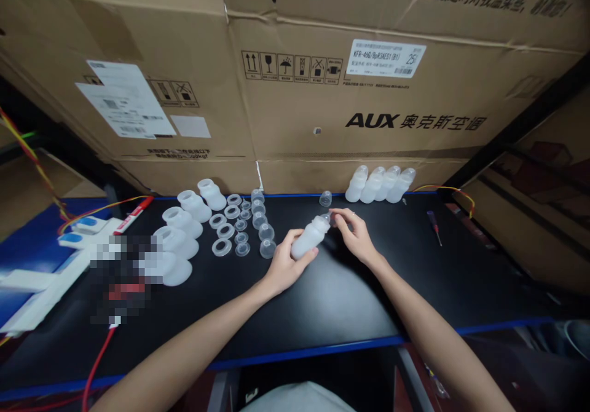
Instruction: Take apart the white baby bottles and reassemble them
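My left hand (284, 263) is wrapped round the body of a frosted white plastic bottle (310, 238), held tilted above the black table (341, 295). My right hand (354, 232) pinches the bottle's top end, fingers closed on its cap or nipple. Just beyond the bottle a loose clear cap (325, 198) stands on the table. To the left lie several open bottle bodies (180, 237), white rings (222, 247) and clear caps (258, 215) in rows.
Several finished bottles (380, 184) stand in a row at the back right. Large cardboard boxes (322, 80) wall off the table's far side. A small screwdriver (434, 225) lies at right; a red marker (136, 214), wires and white devices lie at left.
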Tool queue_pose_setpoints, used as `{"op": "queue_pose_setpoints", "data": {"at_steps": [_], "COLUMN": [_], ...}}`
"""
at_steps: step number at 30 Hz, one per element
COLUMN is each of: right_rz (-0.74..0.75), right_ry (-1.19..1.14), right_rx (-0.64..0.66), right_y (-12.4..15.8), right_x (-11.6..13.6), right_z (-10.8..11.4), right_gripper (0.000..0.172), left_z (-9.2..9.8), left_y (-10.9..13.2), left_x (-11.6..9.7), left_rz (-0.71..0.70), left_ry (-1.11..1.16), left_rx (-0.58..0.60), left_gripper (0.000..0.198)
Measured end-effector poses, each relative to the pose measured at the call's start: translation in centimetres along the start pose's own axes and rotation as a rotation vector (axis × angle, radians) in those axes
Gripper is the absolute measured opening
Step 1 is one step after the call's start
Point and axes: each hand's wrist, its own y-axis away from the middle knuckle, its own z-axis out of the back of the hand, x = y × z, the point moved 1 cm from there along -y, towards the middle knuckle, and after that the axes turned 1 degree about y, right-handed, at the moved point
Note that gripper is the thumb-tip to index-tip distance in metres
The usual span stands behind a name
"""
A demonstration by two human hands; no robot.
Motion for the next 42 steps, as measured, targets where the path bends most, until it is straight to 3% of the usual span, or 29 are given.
{"op": "queue_pose_setpoints", "data": {"at_steps": [5,12,26,35,38,42], "right_rz": [-0.053,-0.096,-0.167,-0.409,-0.378,-0.228], "right_ry": [-0.171,-0.333,-0.246,-0.628,-0.494,-0.156], "right_rx": [0.027,0.060,-0.120,-0.102,-0.101,-0.139], "right_y": [0.7,0.6,1.1,0.1,-0.2,-0.1], "right_x": [1.8,1.4,1.4,0.4,0.0,-0.8], "right_z": [-0.4,0.1,-0.5,-0.3,-0.2,-0.4], "right_gripper": [0.037,0.036,0.035,0.045,0.053,0.052], "left_z": [0.0,0.0,-0.1,-0.1,-0.1,-0.2], "left_y": [0.2,0.2,0.3,0.2,0.3,0.4], "left_x": [0.0,0.3,0.3,0.4,0.0,-0.2], "left_rz": [-0.053,-0.045,0.032,0.002,-0.020,-0.030], "left_ry": [-0.106,-0.069,-0.067,-0.066,0.006,0.031], "left_rx": [0.043,0.030,0.083,0.086,0.068,0.040], "left_gripper": [0.046,0.048,0.056,0.055,0.056,0.055]}}
